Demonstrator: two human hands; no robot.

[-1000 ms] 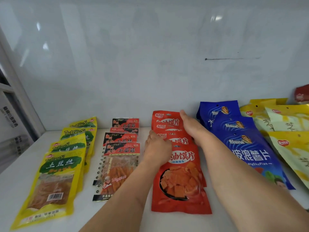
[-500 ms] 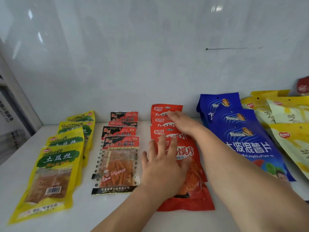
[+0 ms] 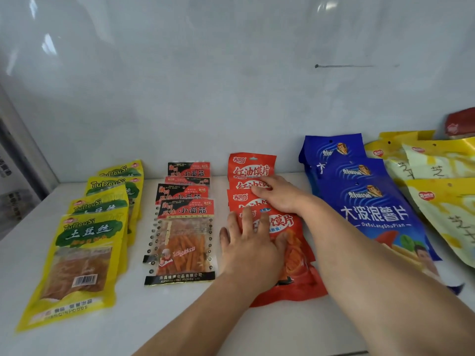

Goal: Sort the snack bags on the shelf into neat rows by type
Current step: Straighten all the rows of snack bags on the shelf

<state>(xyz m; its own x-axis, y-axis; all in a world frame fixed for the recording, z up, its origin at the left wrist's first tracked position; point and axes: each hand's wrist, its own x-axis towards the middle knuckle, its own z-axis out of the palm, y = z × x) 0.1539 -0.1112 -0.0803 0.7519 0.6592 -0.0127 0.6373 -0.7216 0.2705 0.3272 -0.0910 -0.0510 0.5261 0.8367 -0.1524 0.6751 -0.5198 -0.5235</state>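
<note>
A row of overlapping red snack bags [image 3: 253, 164] runs front to back in the middle of the white shelf [image 3: 180, 322]. My left hand [image 3: 250, 246] lies flat, fingers spread, on the frontmost red bag [image 3: 299, 281]. My right hand [image 3: 279, 192] rests palm down on the red bags further back. Left of them lies a row of red-and-black bags [image 3: 183, 242], and at the far left a row of yellow bags [image 3: 77, 260]. Blue bags [image 3: 372, 211] overlap in a row to the right.
Pale yellow bags [image 3: 447, 209] lie loosely piled at the far right, with a dark red pack [image 3: 460, 122] behind them. The grey back wall [image 3: 231, 86] stands close behind all rows. A side frame [image 3: 23, 155] borders the shelf on the left.
My left hand opened from a curled fist and moved forward, flat onto the front red bag. My right hand slid from the rearmost red bags slightly toward me.
</note>
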